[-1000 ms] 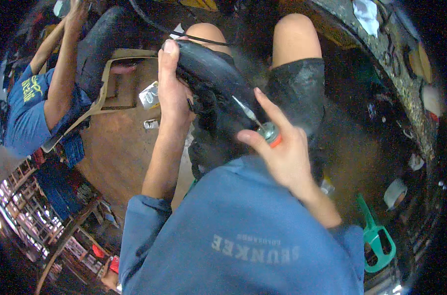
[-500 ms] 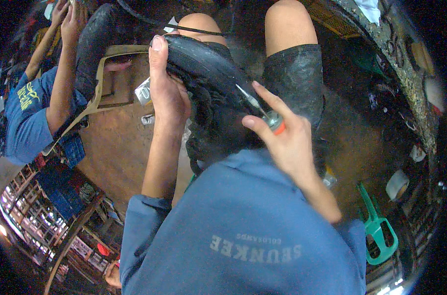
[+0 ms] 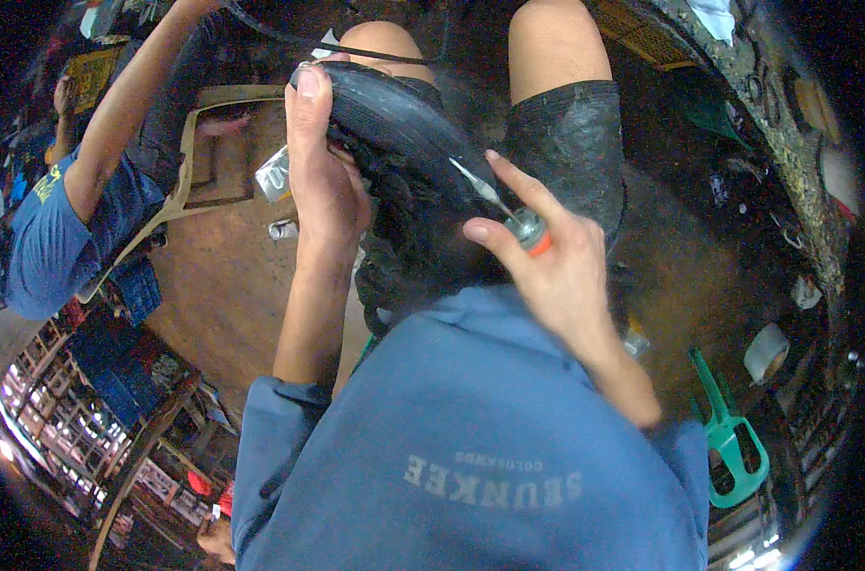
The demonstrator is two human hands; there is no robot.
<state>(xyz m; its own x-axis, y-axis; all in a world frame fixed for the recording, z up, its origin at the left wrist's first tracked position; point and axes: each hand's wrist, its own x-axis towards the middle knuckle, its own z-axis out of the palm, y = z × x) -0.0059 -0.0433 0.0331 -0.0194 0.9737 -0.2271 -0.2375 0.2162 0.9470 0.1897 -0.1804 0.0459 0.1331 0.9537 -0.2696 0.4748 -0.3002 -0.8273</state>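
My left hand [image 3: 323, 171] grips a black shoe [image 3: 399, 119], its long dark sole turned up and thumb over its end. My right hand [image 3: 570, 290] holds a small clear cylinder with an orange band [image 3: 529, 231], thumb and forefinger spread around it and other fingers partly hidden. A slim silver tool [image 3: 480, 186] points from that cylinder toward the upper left, lying over or against the sole; whether it touches, I cannot tell. The shoe is above my lap, between my bare knees and dark shorts.
At left a co-worker in a blue shirt [image 3: 61, 247] sits beside tan cardboard [image 3: 204, 162], arm raised. A silver packet [image 3: 270, 176] and small can [image 3: 282, 229] lie near my left arm. Right: green plastic chair [image 3: 737, 476], tape roll [image 3: 765, 352], cluttered bench edge [image 3: 794, 200].
My hands and the shoe have moved slightly up and left in view, still held alike. The co-worker's near arm has swung higher toward the top edge.
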